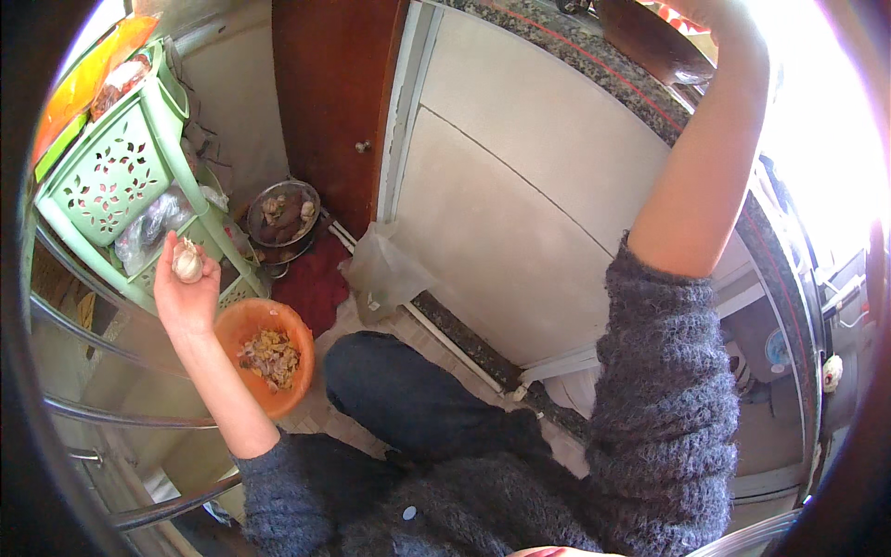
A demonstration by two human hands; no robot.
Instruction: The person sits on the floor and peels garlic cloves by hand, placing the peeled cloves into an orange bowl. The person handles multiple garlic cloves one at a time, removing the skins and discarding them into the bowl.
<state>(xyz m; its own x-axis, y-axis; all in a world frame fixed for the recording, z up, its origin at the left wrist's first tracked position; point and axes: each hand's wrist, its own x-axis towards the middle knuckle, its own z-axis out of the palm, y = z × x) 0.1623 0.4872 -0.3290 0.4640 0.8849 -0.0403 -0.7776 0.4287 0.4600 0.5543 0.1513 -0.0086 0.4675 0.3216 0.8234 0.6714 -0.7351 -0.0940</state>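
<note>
A white garlic bulb [187, 262] rests in my left hand [185, 292], fingers curled around its sides. Just below that hand is an orange plastic basin [301, 327] with yellowish and pale scraps [271, 358] in it. My right arm reaches up to the counter, where my right hand [710, 12] is cut off by the top edge. Beside it sits a dark pan [647, 42] with something red and white behind its rim. Whether the right hand holds anything is hidden.
A green plastic shelf rack [111, 181] with bags stands at left, next to metal rails [132, 418]. Behind it, a metal bowl [284, 212] holds garlic and brown lumps. A plastic bag [383, 271] lies by the tiled counter front [501, 195]. A brown door [334, 90] stands behind.
</note>
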